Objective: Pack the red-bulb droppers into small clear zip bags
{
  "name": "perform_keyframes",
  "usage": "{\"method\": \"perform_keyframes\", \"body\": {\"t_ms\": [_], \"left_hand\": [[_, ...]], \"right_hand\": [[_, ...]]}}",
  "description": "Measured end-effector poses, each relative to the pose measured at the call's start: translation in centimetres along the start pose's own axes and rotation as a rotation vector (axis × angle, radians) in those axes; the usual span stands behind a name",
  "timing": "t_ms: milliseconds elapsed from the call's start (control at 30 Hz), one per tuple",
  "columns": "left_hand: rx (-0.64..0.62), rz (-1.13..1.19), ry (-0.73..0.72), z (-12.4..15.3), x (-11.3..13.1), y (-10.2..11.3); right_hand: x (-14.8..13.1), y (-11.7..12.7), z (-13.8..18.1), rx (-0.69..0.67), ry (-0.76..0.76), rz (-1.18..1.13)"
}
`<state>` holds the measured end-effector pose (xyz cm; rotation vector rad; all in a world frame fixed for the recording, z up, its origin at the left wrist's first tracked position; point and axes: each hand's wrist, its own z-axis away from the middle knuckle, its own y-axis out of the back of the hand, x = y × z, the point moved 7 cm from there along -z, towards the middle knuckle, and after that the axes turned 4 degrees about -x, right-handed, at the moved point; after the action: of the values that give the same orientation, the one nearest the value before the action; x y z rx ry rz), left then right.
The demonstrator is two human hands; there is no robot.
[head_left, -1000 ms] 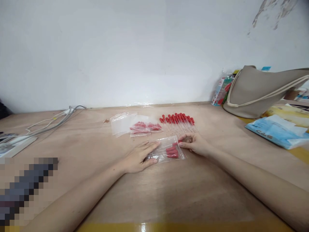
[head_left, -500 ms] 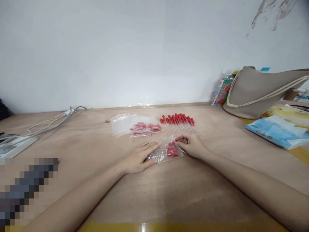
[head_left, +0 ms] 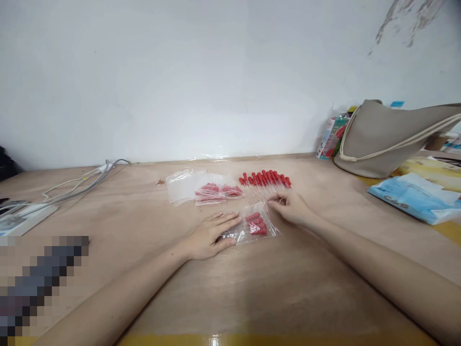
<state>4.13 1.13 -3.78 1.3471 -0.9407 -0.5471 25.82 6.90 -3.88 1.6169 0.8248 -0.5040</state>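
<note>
A whitish wall [head_left: 162,77] spans the background, marred by grey-brown stains [head_left: 394,21] towards its upper right corner. Against it sits a wood-grain tabletop [head_left: 201,298], light brown, with yellowish tape [head_left: 162,340] along the near edge and more at the right. Soft, pale light falls across both, leaving a small bright glare on the near tape.

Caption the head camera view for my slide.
Left hand on a clear bag holding red pieces, right hand by its edge, near red-topped droppers.
</note>
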Motion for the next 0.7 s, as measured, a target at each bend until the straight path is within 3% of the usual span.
{"method": "perform_keyframes", "body": {"t_ms": [100, 200, 400, 700], "left_hand": [[-0.008, -0.012, 0.003, 0.0, -0.1, -0.1], [-0.008, -0.013, 0.004, 0.0, 0.0, -0.1], [-0.012, -0.008, -0.001, 0.0, 0.1, 0.0], [-0.018, 0.005, 0.009, 0.1, 0.1, 0.0]], "right_hand": [[0.9, 2.7, -2.5, 0.166, -0.004, 0.193], [1.5, 3.8, -5.1, 0.232, -0.059, 0.348], [0.9, 2.3, -8.1, 0.208, -0.195, 0.512], [1.0, 1.6, -8.6, 0.270, -0.269, 0.433]]}}
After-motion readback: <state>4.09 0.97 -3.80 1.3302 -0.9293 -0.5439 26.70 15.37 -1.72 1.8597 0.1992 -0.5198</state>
